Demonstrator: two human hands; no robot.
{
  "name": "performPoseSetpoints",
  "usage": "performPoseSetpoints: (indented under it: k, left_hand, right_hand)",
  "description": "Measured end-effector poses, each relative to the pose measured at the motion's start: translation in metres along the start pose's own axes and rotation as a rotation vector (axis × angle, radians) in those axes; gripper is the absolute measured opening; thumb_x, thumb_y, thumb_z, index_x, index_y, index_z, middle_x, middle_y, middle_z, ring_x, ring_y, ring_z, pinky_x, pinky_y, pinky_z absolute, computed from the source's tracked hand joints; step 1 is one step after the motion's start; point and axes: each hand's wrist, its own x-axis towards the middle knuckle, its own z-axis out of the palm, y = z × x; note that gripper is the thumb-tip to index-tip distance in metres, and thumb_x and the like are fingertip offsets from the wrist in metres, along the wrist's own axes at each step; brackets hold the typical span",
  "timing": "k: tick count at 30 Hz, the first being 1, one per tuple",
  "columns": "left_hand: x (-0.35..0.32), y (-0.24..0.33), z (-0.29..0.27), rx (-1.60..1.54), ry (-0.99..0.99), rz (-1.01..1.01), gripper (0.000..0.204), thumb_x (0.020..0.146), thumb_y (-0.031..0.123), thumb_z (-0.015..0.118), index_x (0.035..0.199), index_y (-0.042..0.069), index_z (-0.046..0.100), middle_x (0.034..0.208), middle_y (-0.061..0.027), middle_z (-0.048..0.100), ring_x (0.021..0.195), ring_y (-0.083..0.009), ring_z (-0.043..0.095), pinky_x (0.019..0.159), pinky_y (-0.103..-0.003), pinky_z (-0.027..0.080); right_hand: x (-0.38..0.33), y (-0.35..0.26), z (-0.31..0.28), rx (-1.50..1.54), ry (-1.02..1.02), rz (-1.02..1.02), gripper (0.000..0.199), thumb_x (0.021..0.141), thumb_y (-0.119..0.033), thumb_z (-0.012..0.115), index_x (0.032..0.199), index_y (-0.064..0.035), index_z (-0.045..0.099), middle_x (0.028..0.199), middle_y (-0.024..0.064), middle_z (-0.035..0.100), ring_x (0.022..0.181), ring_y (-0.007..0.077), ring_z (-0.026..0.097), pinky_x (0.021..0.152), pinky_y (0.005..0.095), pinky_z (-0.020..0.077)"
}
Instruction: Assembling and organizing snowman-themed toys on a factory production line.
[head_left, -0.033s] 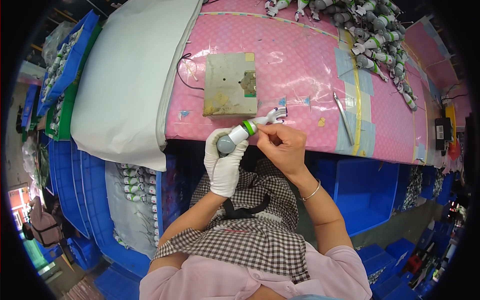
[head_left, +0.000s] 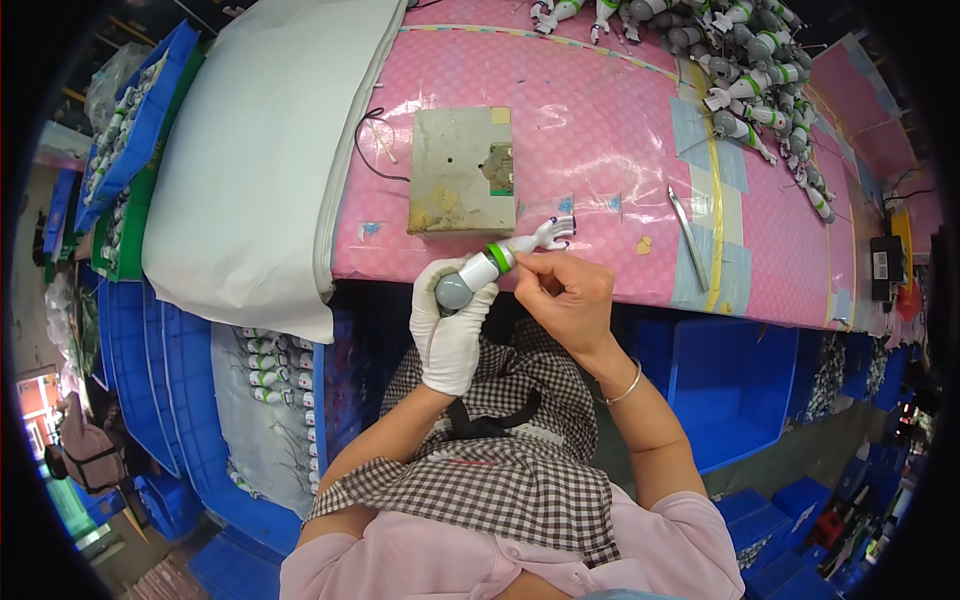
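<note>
My left hand (head_left: pixel 447 335), in a white glove, is closed around a toy arm (head_left: pixel 481 270) just beyond the table's front edge. The toy is white, with a grey ball at its shoulder end, a bright green band and a small hand with dark fingertips pointing up and to the right. My bare right hand (head_left: pixel 570 298) is closed in a pinch, with thumb and forefinger right against the toy beside the green band. Whatever lies between those fingertips is too small to make out. Behind the toy stands a worn grey metal box (head_left: pixel 455 165), with a dark cord on its left.
A tweezer-like metal tool (head_left: pixel 687 238) lies on the pink-covered table (head_left: pixel 600 120). Many toy arms (head_left: pixel 760 75) are heaped at the far right. White sheeting (head_left: pixel 250 150) covers the table's left. Blue crates (head_left: pixel 735 385) stand below on both sides, the left one holding rows of toy arms.
</note>
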Motion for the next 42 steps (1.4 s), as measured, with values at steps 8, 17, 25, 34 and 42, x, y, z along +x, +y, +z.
performPoseSetpoints:
  k: [8, 17, 25, 34, 42]
  left_hand:
    - [0.002, -0.005, -0.002, 0.044, -0.014, 0.057, 0.04, 0.077, -0.001, 0.07, 0.11, 0.007, 0.049, 0.104, -0.0051, 0.057, 0.092, -0.0128, 0.054, 0.082, -0.027, 0.047]
    - [0.002, -0.01, -0.003, -0.026, -0.017, 0.076, 0.039, 0.078, 0.0, 0.07, 0.11, 0.007, 0.049, 0.106, -0.0063, 0.057, 0.094, -0.0141, 0.055, 0.083, -0.028, 0.048]
    - [0.001, -0.01, -0.001, -0.006, -0.012, 0.081, 0.039, 0.077, -0.001, 0.07, 0.11, 0.007, 0.05, 0.105, -0.0051, 0.057, 0.093, -0.0135, 0.055, 0.082, -0.027, 0.047]
    - [0.002, 0.0, 0.001, 0.022, 0.008, 0.028, 0.04, 0.077, -0.001, 0.07, 0.111, 0.006, 0.05, 0.105, -0.0046, 0.057, 0.093, -0.0128, 0.054, 0.083, -0.027, 0.046]
    - [0.001, -0.003, 0.001, 0.023, 0.01, 0.037, 0.039, 0.078, -0.001, 0.07, 0.11, 0.006, 0.05, 0.104, -0.0041, 0.057, 0.092, -0.0121, 0.054, 0.082, -0.026, 0.047]
  right_hand:
    - [0.002, -0.009, 0.007, -0.04, 0.08, -0.005, 0.008, 0.073, 0.003, 0.067, 0.081, 0.0015, 0.068, 0.056, -0.0014, 0.058, 0.048, -0.0004, 0.048, 0.043, 0.0172, 0.0357]
    - [-0.004, -0.011, 0.004, -0.039, 0.028, 0.031, 0.008, 0.074, 0.003, 0.065, 0.081, 0.0027, 0.067, 0.056, -0.0002, 0.058, 0.049, 0.0009, 0.049, 0.044, 0.0176, 0.0367]
    - [-0.009, -0.015, 0.005, -0.079, 0.041, 0.036, 0.01, 0.073, 0.003, 0.065, 0.083, 0.0018, 0.068, 0.055, -0.0015, 0.057, 0.049, 0.0009, 0.048, 0.043, 0.0173, 0.036]
    - [-0.017, -0.01, 0.012, 0.007, 0.097, 0.051, 0.009, 0.075, 0.002, 0.065, 0.084, 0.0014, 0.068, 0.056, -0.0026, 0.057, 0.048, 0.0004, 0.047, 0.043, 0.017, 0.036]
    - [-0.015, -0.006, 0.017, -0.01, 0.134, 0.032, 0.011, 0.075, 0.003, 0.066, 0.085, 0.0014, 0.068, 0.057, -0.002, 0.058, 0.05, 0.0003, 0.049, 0.044, 0.0167, 0.0376]
